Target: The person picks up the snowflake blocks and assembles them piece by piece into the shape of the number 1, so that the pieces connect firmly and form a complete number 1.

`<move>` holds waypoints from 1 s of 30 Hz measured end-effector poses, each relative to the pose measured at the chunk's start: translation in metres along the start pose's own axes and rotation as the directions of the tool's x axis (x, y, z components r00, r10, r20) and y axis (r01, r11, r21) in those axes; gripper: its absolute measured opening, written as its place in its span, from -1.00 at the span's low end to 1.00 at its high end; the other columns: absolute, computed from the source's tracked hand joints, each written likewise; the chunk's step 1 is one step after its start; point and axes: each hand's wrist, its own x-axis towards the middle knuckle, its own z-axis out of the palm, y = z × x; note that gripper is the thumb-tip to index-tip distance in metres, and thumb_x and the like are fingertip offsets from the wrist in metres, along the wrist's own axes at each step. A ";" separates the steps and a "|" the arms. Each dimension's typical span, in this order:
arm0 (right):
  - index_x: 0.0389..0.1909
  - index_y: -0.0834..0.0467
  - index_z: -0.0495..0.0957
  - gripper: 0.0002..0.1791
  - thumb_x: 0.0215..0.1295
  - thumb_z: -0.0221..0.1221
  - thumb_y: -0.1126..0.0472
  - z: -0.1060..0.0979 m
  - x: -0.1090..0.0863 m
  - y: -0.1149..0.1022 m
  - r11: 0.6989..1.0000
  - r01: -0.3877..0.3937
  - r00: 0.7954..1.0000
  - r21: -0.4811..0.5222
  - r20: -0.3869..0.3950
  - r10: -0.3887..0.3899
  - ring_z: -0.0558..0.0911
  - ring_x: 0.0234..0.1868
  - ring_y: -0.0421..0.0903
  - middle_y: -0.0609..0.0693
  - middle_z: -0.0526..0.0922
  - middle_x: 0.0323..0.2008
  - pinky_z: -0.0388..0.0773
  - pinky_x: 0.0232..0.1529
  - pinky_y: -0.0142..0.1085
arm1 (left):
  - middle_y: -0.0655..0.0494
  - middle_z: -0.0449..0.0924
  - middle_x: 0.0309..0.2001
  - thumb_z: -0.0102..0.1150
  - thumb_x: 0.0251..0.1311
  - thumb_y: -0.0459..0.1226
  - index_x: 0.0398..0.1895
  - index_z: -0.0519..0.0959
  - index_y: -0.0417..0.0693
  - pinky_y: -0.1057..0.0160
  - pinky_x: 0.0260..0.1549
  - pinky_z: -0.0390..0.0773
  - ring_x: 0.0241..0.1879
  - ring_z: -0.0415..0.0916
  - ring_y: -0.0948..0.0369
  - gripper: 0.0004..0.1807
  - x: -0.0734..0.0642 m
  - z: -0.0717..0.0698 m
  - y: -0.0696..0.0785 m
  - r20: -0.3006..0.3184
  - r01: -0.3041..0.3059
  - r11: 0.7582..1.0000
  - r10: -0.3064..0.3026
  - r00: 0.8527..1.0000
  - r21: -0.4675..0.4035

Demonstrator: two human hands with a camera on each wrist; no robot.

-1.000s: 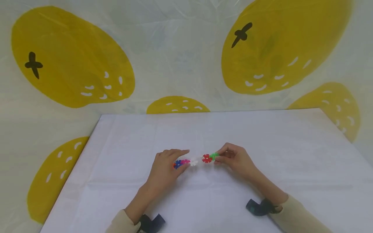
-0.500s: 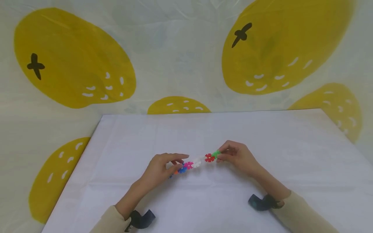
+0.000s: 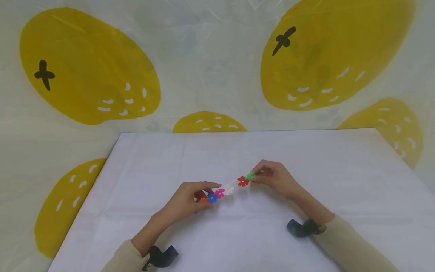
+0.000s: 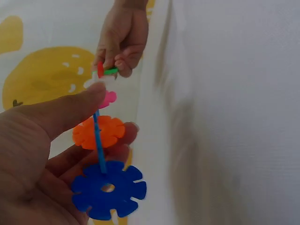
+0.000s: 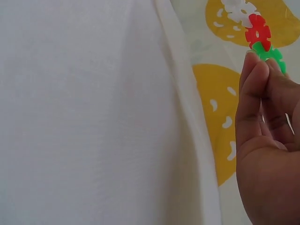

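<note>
A chain of slotted plastic snowflake discs stretches between both hands above the table. In the head view it runs through an orange disc (image 3: 203, 200), a blue disc (image 3: 212, 198), a pink disc (image 3: 219, 193), white discs (image 3: 229, 190), a red disc (image 3: 242, 181) and a green disc (image 3: 250, 176). My left hand (image 3: 181, 198) holds the chain's lower left part between thumb and fingers. A dark blue disc (image 4: 126, 194) ends the chain near that palm in the left wrist view. With thumb and fingertips, my right hand (image 3: 276, 179) pinches the green end disc, partly covering it.
A white cloth covers the table (image 3: 163, 158). Behind it hangs a pale sheet (image 3: 210, 68) printed with large yellow shapes. Dark curved devices sit at the left wrist (image 3: 164, 257) and right wrist (image 3: 302, 228), below the hands.
My left hand has shifted left and slightly down along the chain, exposing more of the pink and blue discs. My right hand has risen slightly, still pinching the green disc.
</note>
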 end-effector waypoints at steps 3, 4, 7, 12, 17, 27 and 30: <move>-0.18 0.16 0.60 -0.80 0.20 0.31 0.20 0.001 0.003 -0.002 0.999 -0.024 0.999 -0.021 -0.028 0.023 0.69 -0.27 0.08 0.11 0.64 -0.25 0.60 -0.17 -0.22 | 0.31 0.63 -0.23 0.49 -0.07 -0.29 0.08 0.62 0.14 0.35 -0.37 0.56 -0.39 0.51 0.36 -0.46 -0.001 0.004 -0.001 -0.051 -0.005 1.000 0.004 0.999 -0.015; -0.16 0.14 0.60 -0.78 0.20 0.31 0.18 0.002 0.003 -0.003 0.999 -0.032 0.999 -0.020 -0.039 0.031 0.69 -0.25 0.07 0.10 0.65 -0.23 0.60 -0.16 -0.23 | 0.29 0.64 -0.23 0.49 -0.08 -0.30 0.06 0.63 0.12 0.35 -0.38 0.56 -0.40 0.51 0.35 -0.47 -0.001 0.006 -0.001 -0.071 -0.008 1.000 0.006 0.997 -0.023; -0.08 0.13 0.60 -0.71 0.21 0.31 0.13 0.004 0.005 -0.006 0.999 -0.047 0.997 -0.003 -0.064 0.046 0.69 -0.21 0.07 0.08 0.65 -0.19 0.59 -0.13 -0.26 | 0.25 0.65 -0.25 0.49 -0.09 -0.31 0.03 0.65 0.08 0.34 -0.37 0.57 -0.41 0.53 0.35 -0.49 -0.002 0.011 -0.002 -0.130 -0.020 0.999 0.014 0.991 -0.038; 0.02 0.19 0.59 -0.65 0.23 0.29 0.18 0.008 0.009 -0.007 0.998 -0.053 0.994 0.037 -0.095 0.056 0.67 -0.15 0.07 0.09 0.65 -0.11 0.57 -0.11 -0.31 | 0.28 0.64 -0.27 0.49 -0.09 -0.32 0.03 0.65 0.10 0.33 -0.37 0.58 -0.42 0.54 0.36 -0.49 -0.003 0.020 0.000 -0.195 -0.027 0.996 0.010 0.981 -0.085; 0.17 0.04 0.54 -0.57 0.27 0.25 0.12 0.012 0.012 -0.008 0.998 -0.069 0.991 -0.009 -0.114 0.067 0.64 -0.05 -0.07 -0.02 0.60 0.05 0.55 -0.07 -0.26 | 0.26 0.61 -0.31 0.49 -0.10 -0.35 0.07 0.63 0.08 0.34 -0.38 0.59 -0.44 0.53 0.35 -0.45 -0.001 0.028 0.005 -0.231 -0.070 0.993 0.047 0.972 -0.092; 0.26 0.01 0.46 -0.40 0.22 0.25 -0.09 0.020 0.025 -0.013 0.993 -0.081 0.987 -0.087 -0.148 0.068 0.61 0.02 -0.16 -0.10 0.54 0.15 0.52 0.00 -0.19 | 0.20 0.51 -0.36 0.49 -0.11 -0.39 0.11 0.58 0.01 0.38 -0.42 0.55 -0.47 0.46 0.33 -0.40 0.009 0.048 0.012 -0.327 -0.109 0.994 0.098 0.940 -0.018; 0.26 -0.03 0.47 -0.40 0.20 0.27 -0.11 0.020 0.029 -0.014 0.986 -0.112 0.982 -0.123 -0.164 0.091 0.58 0.07 -0.17 -0.12 0.53 0.15 0.51 0.02 -0.15 | 0.19 0.48 -0.38 0.49 -0.10 -0.40 0.12 0.57 0.01 0.40 -0.46 0.51 -0.48 0.42 0.32 -0.39 0.013 0.055 0.011 -0.336 -0.119 0.993 0.114 0.935 0.007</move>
